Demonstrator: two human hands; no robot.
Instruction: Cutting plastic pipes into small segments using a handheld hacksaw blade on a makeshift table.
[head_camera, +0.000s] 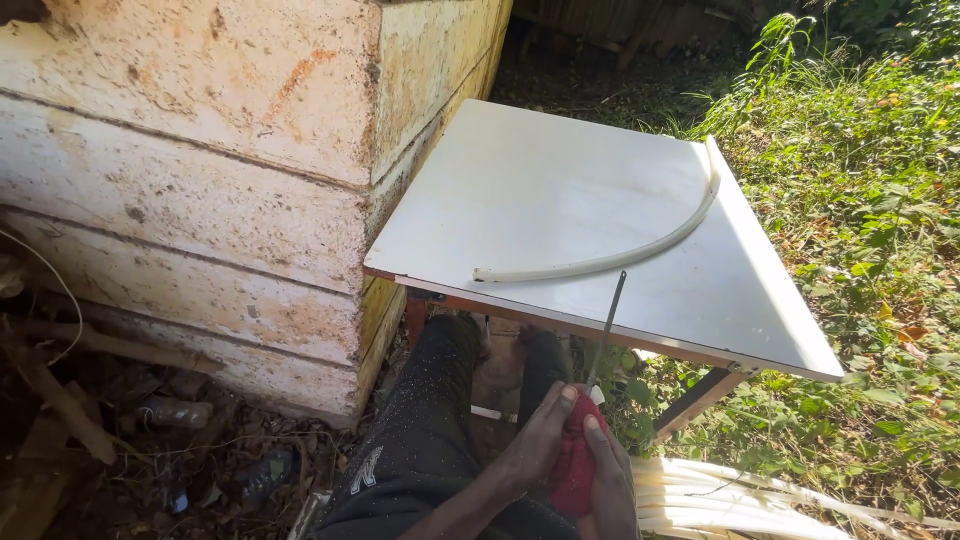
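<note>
Beside a weathered wall, a white square bench (560, 190) carries a curved white plastic tube (640, 250) near its front edge, below which both hands, left (540, 435) and right (610, 480), grip a red-handled thin metal blade (607, 325).

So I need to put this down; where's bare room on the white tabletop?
Most of the white tabletop is bare: the stretch between the wall and the curved tube. The near edge is crowded by the thin blade.
</note>
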